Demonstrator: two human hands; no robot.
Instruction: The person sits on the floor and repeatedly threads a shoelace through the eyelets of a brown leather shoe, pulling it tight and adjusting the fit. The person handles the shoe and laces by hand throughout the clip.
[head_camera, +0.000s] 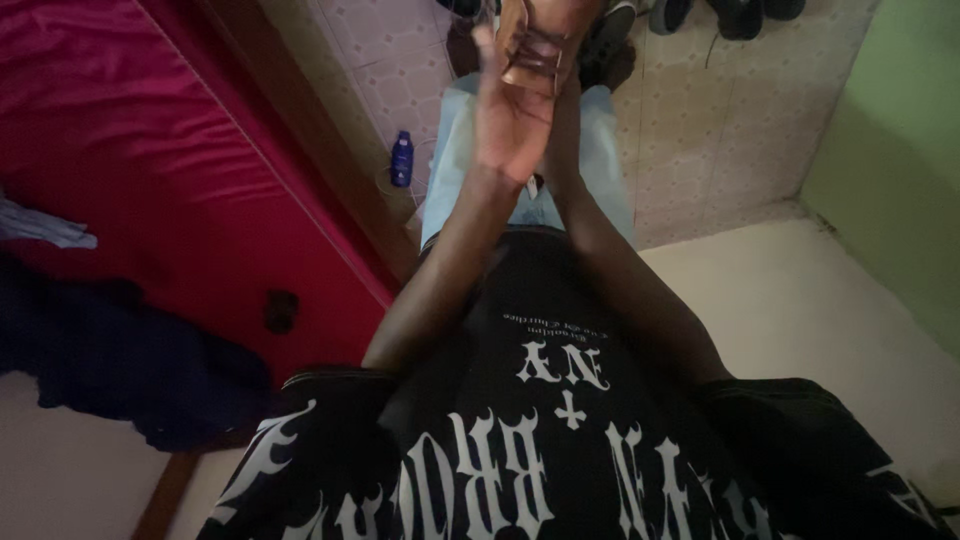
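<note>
- The left hand (510, 115) is raised in front of the body, palm turned toward the camera, fingers stretched upward and loosely spread.
- A brown sandal (535, 45) sits at the top of the view, right at the fingertips of the left hand and partly cut off by the picture's edge.
- The left grip looks wide, with the fingers laid against the near side of the sandal rather than wrapped round it; whether they press on it I cannot tell.
- The right hand (572, 40) comes up behind the left one; its forearm runs along the right of the left wrist, and the hand itself is mostly hidden by the sandal and the left palm.
- The right grip seems to be on the far side of the sandal, but whether it is closed I cannot tell.
- Both forearms reach up from a black shirt (520, 450) with white lettering; light blue trousers (610, 170) show beneath the hands.
- A small blue bottle (402, 158) stands on the tiled floor (720, 120), to the left of the legs and well apart from the hands.
- A bed with a red sheet (150, 130) fills the left side, with dark clothing (110, 350) lying on it.
- Dark shoes (740, 15) line the wall at the top right.
</note>
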